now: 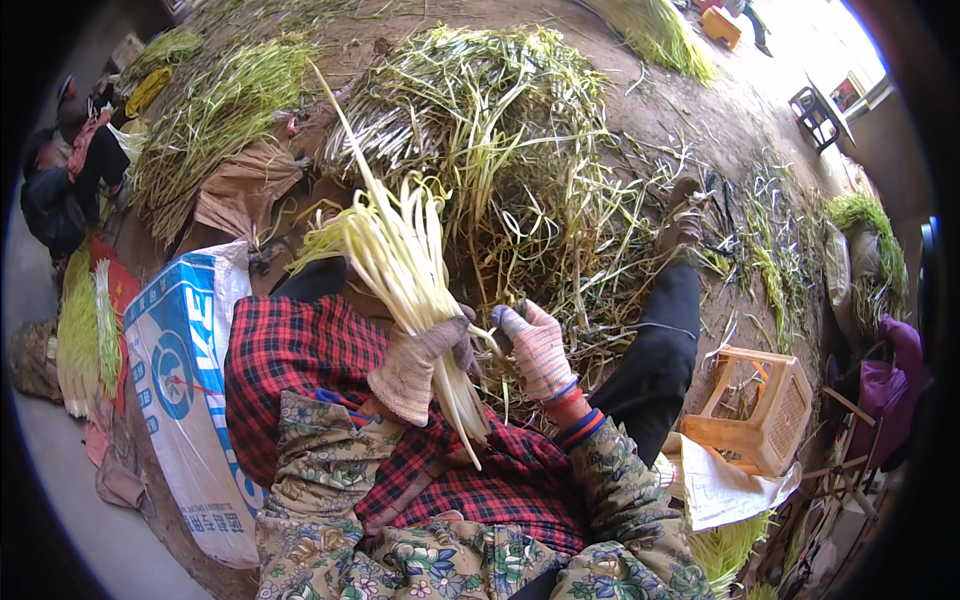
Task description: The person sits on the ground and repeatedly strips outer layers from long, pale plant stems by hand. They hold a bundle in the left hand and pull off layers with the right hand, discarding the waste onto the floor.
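Observation:
My left hand (426,364), in a knitted work glove, is closed around a bunch of long pale shoots (401,262) that resemble blanched garlic greens. White stem ends stick out below the fist, over my red-and-black checked apron (300,367); yellowish leaves fan out above it. Just right of the bunch, my right hand (538,352) wears a striped glove with darkened fingertips. Its thumb and fingers pinch a single bent stalk (489,339) beside the left fist. In front of my knees lies a large heap of shoots (480,112), with tangled, withered leaves on its near side.
A printed white-and-blue woven sack (180,375) lies at left. An overturned plastic stool (757,409) and a white sack (739,484) are at right. More shoots (225,112) are piled at upper left, near a seated person (64,180). Leaf scraps (772,255) litter the dirt floor.

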Demonstrator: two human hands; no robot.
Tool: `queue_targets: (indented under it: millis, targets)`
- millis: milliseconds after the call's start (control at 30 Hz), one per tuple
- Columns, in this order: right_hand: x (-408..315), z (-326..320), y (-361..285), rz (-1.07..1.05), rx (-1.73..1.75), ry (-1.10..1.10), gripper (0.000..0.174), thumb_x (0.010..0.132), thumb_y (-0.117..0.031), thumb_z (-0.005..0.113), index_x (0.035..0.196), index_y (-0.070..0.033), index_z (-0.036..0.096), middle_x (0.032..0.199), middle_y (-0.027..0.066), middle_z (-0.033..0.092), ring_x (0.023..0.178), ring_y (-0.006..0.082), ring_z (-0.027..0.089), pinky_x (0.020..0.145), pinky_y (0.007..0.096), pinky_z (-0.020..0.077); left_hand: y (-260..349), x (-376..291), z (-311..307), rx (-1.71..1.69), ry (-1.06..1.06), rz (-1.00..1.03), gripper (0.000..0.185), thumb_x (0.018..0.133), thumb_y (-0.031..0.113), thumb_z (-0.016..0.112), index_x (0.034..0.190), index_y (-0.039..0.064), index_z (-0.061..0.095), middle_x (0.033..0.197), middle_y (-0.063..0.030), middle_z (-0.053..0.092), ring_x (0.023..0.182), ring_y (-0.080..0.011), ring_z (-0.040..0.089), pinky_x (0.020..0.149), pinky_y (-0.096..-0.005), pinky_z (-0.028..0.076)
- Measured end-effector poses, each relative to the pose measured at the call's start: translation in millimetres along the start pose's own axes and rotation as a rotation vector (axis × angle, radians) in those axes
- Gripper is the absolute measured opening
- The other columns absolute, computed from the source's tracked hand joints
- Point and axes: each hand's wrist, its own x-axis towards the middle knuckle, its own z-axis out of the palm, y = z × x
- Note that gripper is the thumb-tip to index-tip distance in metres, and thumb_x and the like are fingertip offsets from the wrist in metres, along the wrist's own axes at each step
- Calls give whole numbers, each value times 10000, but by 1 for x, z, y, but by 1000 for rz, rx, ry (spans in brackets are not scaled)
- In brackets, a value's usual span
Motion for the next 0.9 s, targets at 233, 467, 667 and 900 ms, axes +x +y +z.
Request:
queue_targets:
  millis: [233,467,667,900]
  targets:
    - [36,-40,8,-366,-1100,314,269,805,-288,598,702,-54,512,624,165,561,593,352,548,536,409,429,4,-3,1,63,68,121,223,851,94,559,1019,-31,482,597,-96,526,517,-209,545,529,-366,518]
    - [56,-51,-30,-671,-1406,166,236,787,-288,594,684,-87,525,603,125,566,602,323,569,591,416,429,8,-3,3,31,30,126,232,842,91,562,1013,-39,474,604,-109,528,531,-228,557,553,-362,527]
    - [73,-61,-33,-811,-1585,84,167,778,-242,570,699,-97,545,607,91,579,591,295,577,581,412,404,15,-10,10,65,120,202,230,833,107,581,998,-20,483,601,-84,521,549,-198,553,564,-348,515]
    - [82,-154,-42,-136,-1847,169,226,790,-303,525,791,-106,635,744,132,627,734,315,609,681,404,472,45,-10,-5,-285,150,352,241,800,150,647,971,54,506,581,17,395,504,-118,418,515,-303,428]
